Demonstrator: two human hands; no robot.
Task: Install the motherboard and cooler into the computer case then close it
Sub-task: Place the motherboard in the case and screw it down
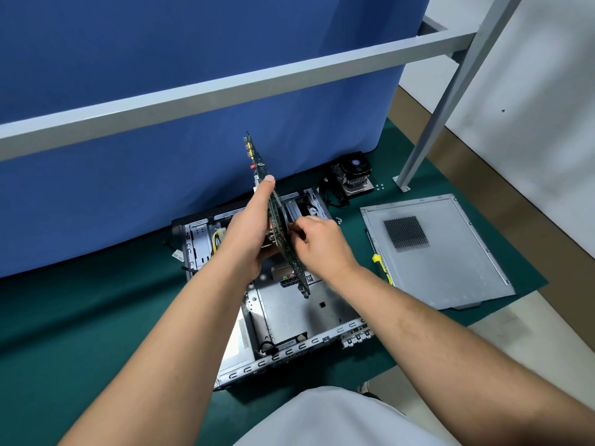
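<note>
Motherboard: the board (277, 220) is held nearly on edge above the open case (289, 304), tilted, its top corner high against the blue screen (161, 91) and its low corner hanging just over the case floor; not seated yet.
Left hand: the left hand (249, 233) clasps the board's left face, thumb stretched up along its edge.
Right hand: the right hand (318, 239) has curled fingers pinching at the board's right face; exactly what they pinch I cannot tell.
Case: lies on its side on the green mat (80, 317), near the mat's front edge, open side up, tray bare where it shows.
Done: side panel (441, 252) is off and lies flat at the mat's right edge, partly overhanging it.
Left: by my reading, nearly everything; lay the board in and fasten it, fit the cooler (352, 175), refit the panel.
Cooler: stands at the mat's back edge, beside the frame leg (428, 130), well apart from the case.
Tools: a screwdriver (380, 259) lies just beside the panel's left edge; small pale bits, likely screws (380, 186), sit near the cooler.
Edges: case rims, the drive cage at the back and loose cables inside could catch the board as it tips flat.
Room: open above the case; the screen is close behind, and the grey bar (289, 72) crosses overhead.
</note>
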